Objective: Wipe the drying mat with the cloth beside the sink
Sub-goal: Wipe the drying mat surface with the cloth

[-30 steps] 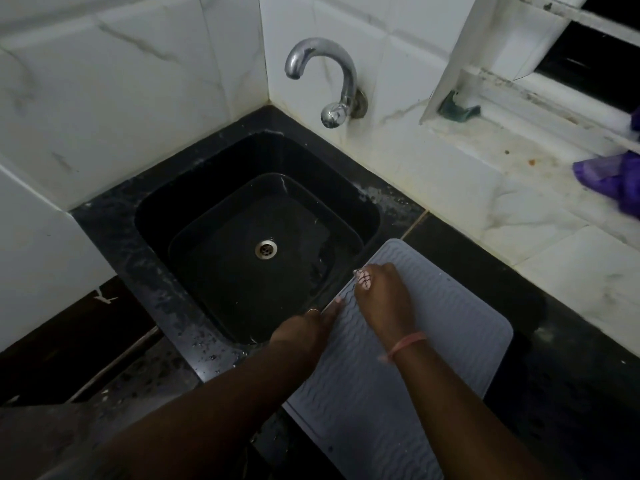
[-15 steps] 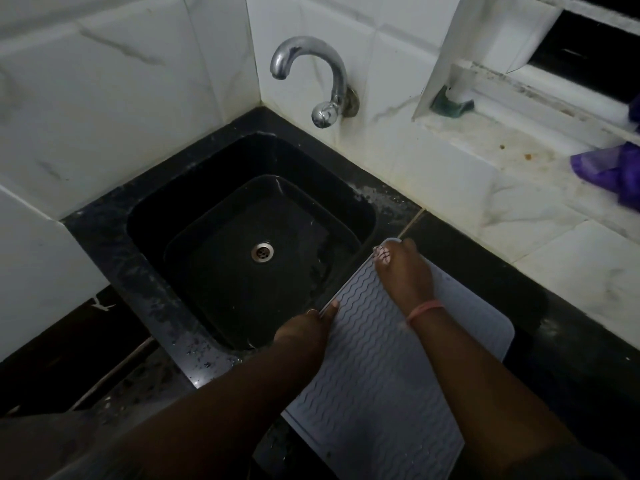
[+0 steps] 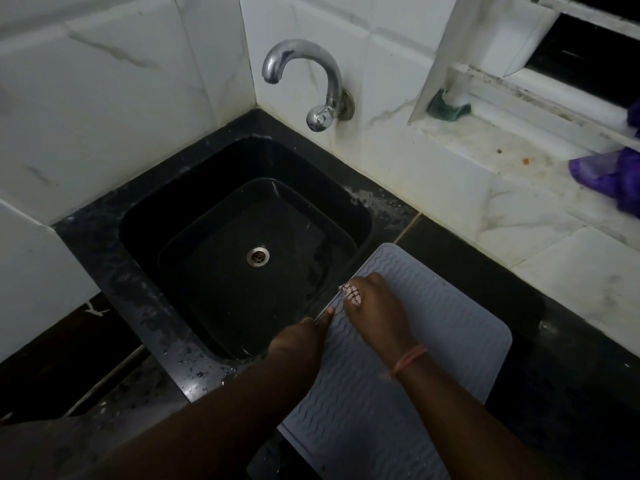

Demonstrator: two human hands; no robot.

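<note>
A grey ribbed drying mat [image 3: 433, 344] lies on the black counter right of the sink, its left edge over the basin rim. My left hand [image 3: 299, 341] pinches that left edge, thumb on top. My right hand [image 3: 375, 306] presses a small white patterned cloth [image 3: 351, 293] onto the mat near its left edge; most of the cloth is hidden under the fingers.
The black sink [image 3: 242, 244] with a steel drain sits to the left, a chrome tap [image 3: 311, 81] on the wall behind it. A white tiled ledge [image 3: 519, 209] runs at the right, carrying a purple bag [image 3: 613, 178] and a green scrubber [image 3: 446, 107].
My right hand slid the cloth up to the mat's far left corner, then back toward me along the left edge. The left hand kept its hold on the edge.
</note>
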